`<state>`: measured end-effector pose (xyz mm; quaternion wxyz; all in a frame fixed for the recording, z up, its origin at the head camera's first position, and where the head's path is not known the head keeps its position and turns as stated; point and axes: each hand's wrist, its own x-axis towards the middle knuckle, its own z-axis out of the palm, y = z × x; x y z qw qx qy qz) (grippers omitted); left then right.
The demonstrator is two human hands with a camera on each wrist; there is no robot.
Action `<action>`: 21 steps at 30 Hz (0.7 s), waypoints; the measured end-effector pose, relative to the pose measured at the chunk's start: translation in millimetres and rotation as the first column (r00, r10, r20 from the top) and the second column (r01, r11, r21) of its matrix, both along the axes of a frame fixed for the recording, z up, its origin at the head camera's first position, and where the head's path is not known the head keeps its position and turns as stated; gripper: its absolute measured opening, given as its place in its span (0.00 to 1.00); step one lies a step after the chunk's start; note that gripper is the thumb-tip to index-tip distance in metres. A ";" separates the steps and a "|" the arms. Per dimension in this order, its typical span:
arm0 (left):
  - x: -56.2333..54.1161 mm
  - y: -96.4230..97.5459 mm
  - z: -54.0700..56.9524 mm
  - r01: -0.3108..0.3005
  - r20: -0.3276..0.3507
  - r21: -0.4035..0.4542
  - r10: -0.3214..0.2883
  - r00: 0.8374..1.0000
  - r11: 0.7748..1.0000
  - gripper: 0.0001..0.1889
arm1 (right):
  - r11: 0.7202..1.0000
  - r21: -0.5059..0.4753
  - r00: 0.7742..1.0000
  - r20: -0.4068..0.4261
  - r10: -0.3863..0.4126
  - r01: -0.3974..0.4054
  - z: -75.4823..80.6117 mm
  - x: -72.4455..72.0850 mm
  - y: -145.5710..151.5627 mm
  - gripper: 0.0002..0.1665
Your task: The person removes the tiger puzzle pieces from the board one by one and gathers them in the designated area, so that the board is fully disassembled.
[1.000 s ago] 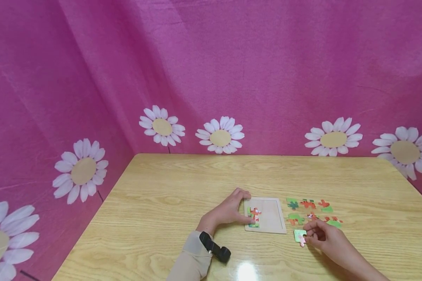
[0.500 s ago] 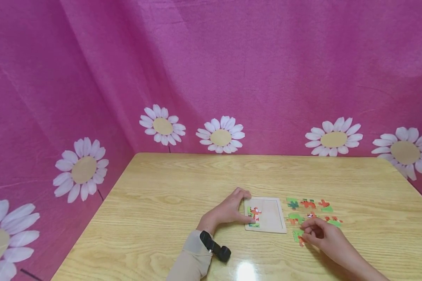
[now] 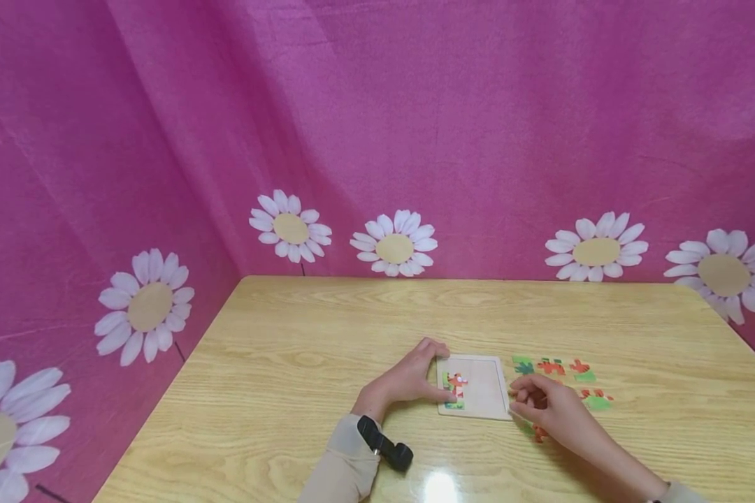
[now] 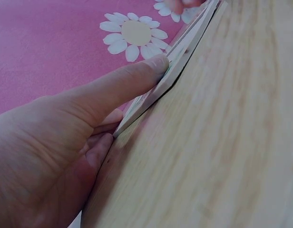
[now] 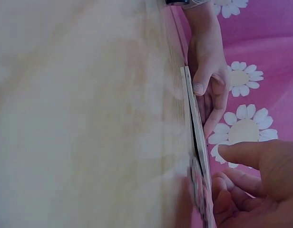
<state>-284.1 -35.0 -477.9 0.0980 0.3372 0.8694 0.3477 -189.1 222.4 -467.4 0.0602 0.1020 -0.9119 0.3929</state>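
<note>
My left hand [image 3: 409, 374] holds the left side of a square wooden puzzle tray [image 3: 487, 384]. In the left wrist view the thumb [image 4: 153, 66] lies over the tray's edge, and the other fingers are at its side. Inside the tray, an orange-and-green column of puzzle pieces [image 3: 456, 381] lines the left side. My right hand [image 3: 556, 409] is beside the tray's right edge, its fingers bent. In the right wrist view its thumb stands apart from the fingers with nothing between them. It partly covers a puzzle piece [image 3: 539, 434] on the table and hides others.
Loose puzzle pieces lie right of the tray, including a green one [image 3: 523, 365], a striped orange one [image 3: 550, 366], an orange-and-green one [image 3: 582, 369] and another at the right [image 3: 598, 399]. A pink curtain [image 3: 478, 140] with daisies stands behind the wooden table [image 3: 327, 314].
My right hand has let go of the lowest green-and-orange piece, left on the table. It has moved left and slightly away from me toward the tray's right edge. The left hand stays put.
</note>
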 end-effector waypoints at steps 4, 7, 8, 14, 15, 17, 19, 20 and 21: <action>0.1 0.3 0.4 0.005 0.001 0.002 -0.005 1.000 1.000 0.38 | 1.000 -0.002 1.000 0.003 0.015 -0.015 1.0 -10.0 -9.3 0.12; 0.0 1.2 0.6 0.010 -0.003 -0.005 -0.010 1.000 1.000 0.39 | 0.999 -0.006 0.999 0.035 0.031 -0.031 3.0 -15.5 -16.0 0.12; 0.0 1.4 0.5 0.008 -0.001 -0.008 -0.008 1.000 1.000 0.39 | 0.999 -0.009 0.998 0.046 0.034 -0.034 3.5 -17.1 -18.4 0.12; 0.0 0.9 -0.5 0.000 0.003 -0.004 0.000 1.000 1.000 0.38 | 0.998 -0.006 0.996 0.060 0.068 -0.067 3.3 -26.6 -30.5 0.11; 0.2 0.7 -0.2 0.000 0.007 -0.002 0.000 1.000 1.000 0.38 | 0.997 -0.005 0.996 0.055 0.076 -0.076 3.0 -28.2 -32.2 0.11; 0.5 0.1 0.0 0.000 0.010 0.001 0.000 1.000 1.000 0.38 | 0.996 -0.005 0.995 0.052 0.088 -0.088 2.4 -31.9 -35.3 0.11; 0.6 -0.5 0.2 0.001 0.009 0.001 -0.001 1.000 1.000 0.37 | 0.995 -0.003 0.994 0.049 0.097 -0.097 1.9 -35.9 -38.5 0.10; 0.6 -0.8 0.3 0.002 0.006 0.000 -0.002 1.000 1.000 0.37 | 0.995 -0.001 0.994 0.048 0.100 -0.100 1.7 -37.9 -40.2 0.10; 0.5 -1.0 0.4 0.003 0.004 0.001 -0.003 1.000 1.000 0.37 | 0.995 0.003 0.994 0.049 0.102 -0.103 1.4 -40.0 -41.7 0.10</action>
